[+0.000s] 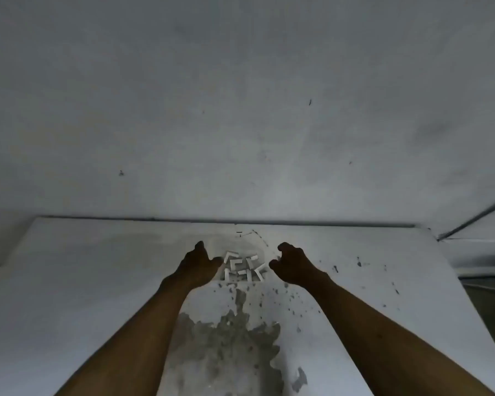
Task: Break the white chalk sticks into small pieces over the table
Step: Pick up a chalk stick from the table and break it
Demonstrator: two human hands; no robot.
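**Chalk mostly in pieces, hands hovering on either side of the pile**

A heap of short white chalk pieces (242,267) is lying on the worn white table (83,281), well toward its far edge and close to the grey wall (240,110). The left hand (200,262) is reaching in beside the pile's left side, thumb pointing toward the chalk and the other fingers extending forward, loosely together; it appears to be holding nothing, though its underside is hidden. The right hand (290,262) is hanging just to the right of the pile with its fingers curled inward in a loose claw, apart from the chalk, and nothing is showing between them.

Judging from how the chalk is lying, much of the breaking is looking done: the pieces are all short stubs, crossing one another in a single cluster. Whether any are still long enough to snap again is hard to tell at this size. The bare patch of flaked paint (226,352) nearer the person is carrying no chalk.
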